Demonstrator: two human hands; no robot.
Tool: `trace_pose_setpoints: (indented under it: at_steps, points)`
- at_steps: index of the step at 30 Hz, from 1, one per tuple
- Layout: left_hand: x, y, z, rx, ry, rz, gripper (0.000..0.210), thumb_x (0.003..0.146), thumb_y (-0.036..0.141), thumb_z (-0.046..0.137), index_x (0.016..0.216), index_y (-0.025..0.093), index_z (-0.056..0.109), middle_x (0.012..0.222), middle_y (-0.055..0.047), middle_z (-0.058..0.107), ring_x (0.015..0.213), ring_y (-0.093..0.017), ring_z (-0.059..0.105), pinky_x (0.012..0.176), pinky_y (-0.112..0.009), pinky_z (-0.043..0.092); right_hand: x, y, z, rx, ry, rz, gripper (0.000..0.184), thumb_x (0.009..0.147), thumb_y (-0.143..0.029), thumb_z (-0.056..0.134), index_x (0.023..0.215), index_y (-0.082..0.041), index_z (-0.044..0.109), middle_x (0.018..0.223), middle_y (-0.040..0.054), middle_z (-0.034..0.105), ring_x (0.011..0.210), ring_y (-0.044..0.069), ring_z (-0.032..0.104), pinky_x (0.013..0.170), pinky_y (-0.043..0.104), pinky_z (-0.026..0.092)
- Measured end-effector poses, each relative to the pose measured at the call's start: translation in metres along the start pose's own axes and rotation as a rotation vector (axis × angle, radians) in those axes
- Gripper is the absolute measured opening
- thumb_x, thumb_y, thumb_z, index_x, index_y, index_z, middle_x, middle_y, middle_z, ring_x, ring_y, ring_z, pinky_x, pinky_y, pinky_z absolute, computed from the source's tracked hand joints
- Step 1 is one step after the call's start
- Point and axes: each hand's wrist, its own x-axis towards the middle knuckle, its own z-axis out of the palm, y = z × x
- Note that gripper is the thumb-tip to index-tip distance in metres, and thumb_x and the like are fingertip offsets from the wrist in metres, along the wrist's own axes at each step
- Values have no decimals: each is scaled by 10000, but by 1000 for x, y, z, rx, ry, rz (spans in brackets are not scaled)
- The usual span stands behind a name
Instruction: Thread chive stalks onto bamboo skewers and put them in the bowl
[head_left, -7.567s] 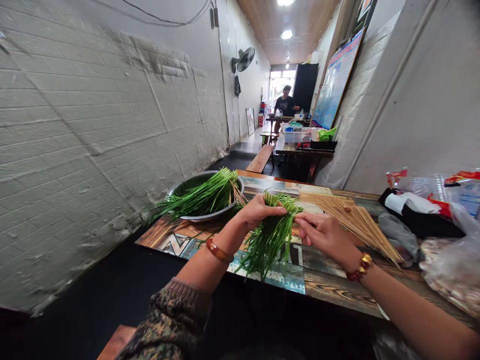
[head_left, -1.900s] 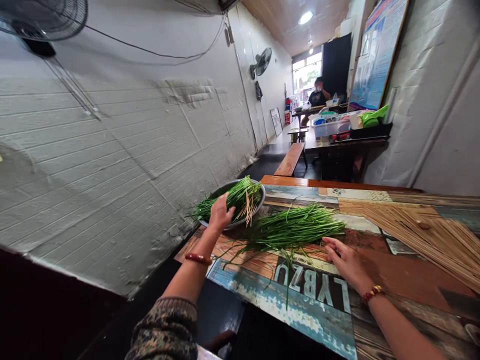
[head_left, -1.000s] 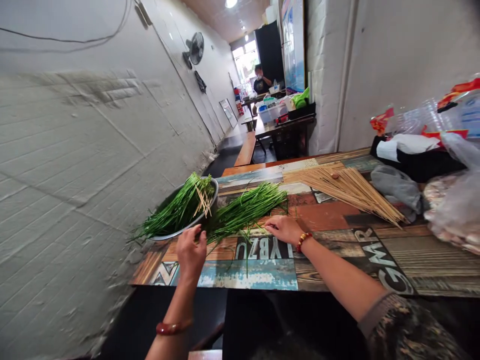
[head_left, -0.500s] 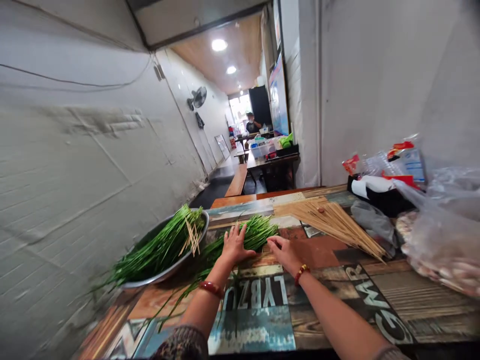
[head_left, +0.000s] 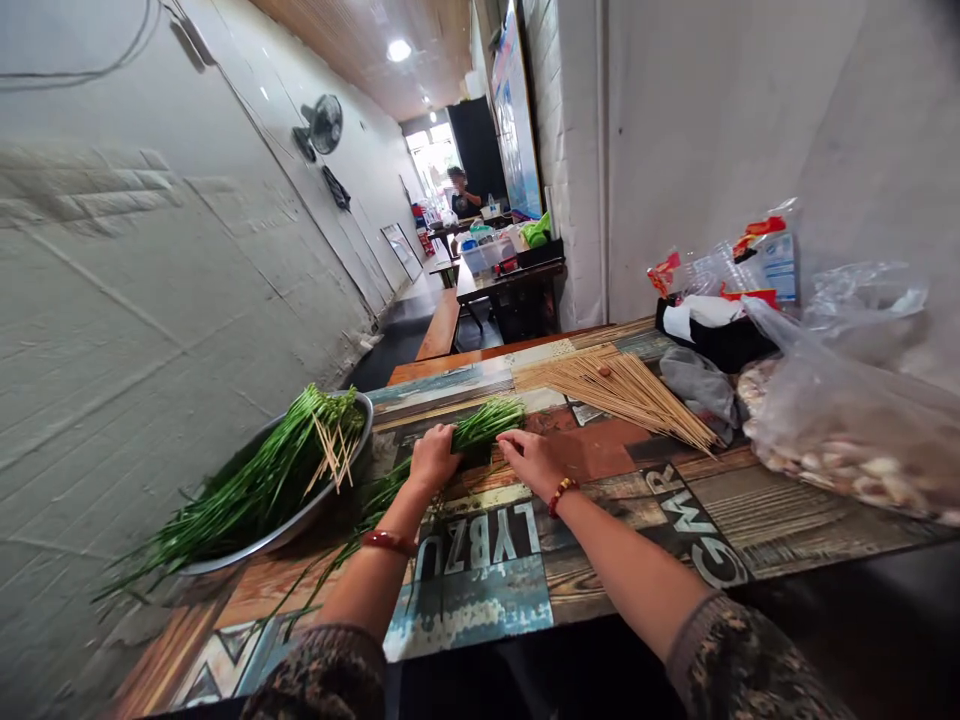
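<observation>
A loose bunch of garlic chives [head_left: 491,420] lies across the table, its light green ends toward the right. My left hand [head_left: 435,458] is closed around the middle of this bunch, fingers curled over it. Just right of it, my right hand [head_left: 529,460] has thumb and forefinger pinched together close to the bunch's near edge; whatever may be between the fingertips is too small to make out. To the left, a metal basin [head_left: 366,425] holds a larger heap of chives [head_left: 247,490], with several skewered bundles, their wooden sticks [head_left: 334,450] poking out.
A fan of bamboo skewers [head_left: 637,395] lies on the patterned table [head_left: 480,590], right of my hands. Beyond it are a grey plastic bag [head_left: 699,385], a clear bag of pale pieces [head_left: 847,440] and packets [head_left: 772,260]. A person [head_left: 463,195] sits far back.
My left hand has gone from spread over the chives to closed around them, gathering the bunch tighter. My right hand stays pinched beside it. The view has shifted right and down.
</observation>
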Motion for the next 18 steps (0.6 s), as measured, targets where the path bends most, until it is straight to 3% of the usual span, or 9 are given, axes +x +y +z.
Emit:
trace_pose_setpoints:
  at_steps: [5, 11, 15, 18]
  points:
    - [-10, 13, -3, 96, 184, -6, 537, 723, 131, 559, 1250, 200, 480, 1144, -140, 546, 1136, -308, 470, 931, -447, 362, 0, 4, -4, -11, 25, 11, 269, 883, -317, 455, 965, -215, 691, 801, 31, 719, 771, 168, 654, 701, 264, 485]
    - [-27, 10, 8, 7, 76, -11, 651, 711, 237, 620, 1332, 220, 428, 1249, -122, 521, 1123, -291, 485, 946, -436, 382, -1, 3, -8, -5, 36, 13, 270, 867, -316, 466, 940, -197, 697, 721, 32, 702, 701, 170, 649, 675, 265, 480]
    - [-57, 16, 2, -75, 199, 49, 668, 739, 272, 629, 1364, 206, 404, 1422, -135, 394, 1298, -327, 348, 1071, -529, 252, 0, 6, -10, 0, 65, 44, 297, 866, -342, 455, 935, -184, 696, 725, 41, 701, 694, 172, 643, 683, 272, 480]
    - [-93, 30, -5, -222, 202, 176, 541, 792, 220, 577, 1322, 216, 466, 1339, -102, 505, 1253, -262, 424, 1069, -454, 317, 1, 13, -13, 9, 94, 92, 364, 884, -392, 411, 990, -169, 678, 723, 49, 694, 633, 164, 627, 608, 259, 475]
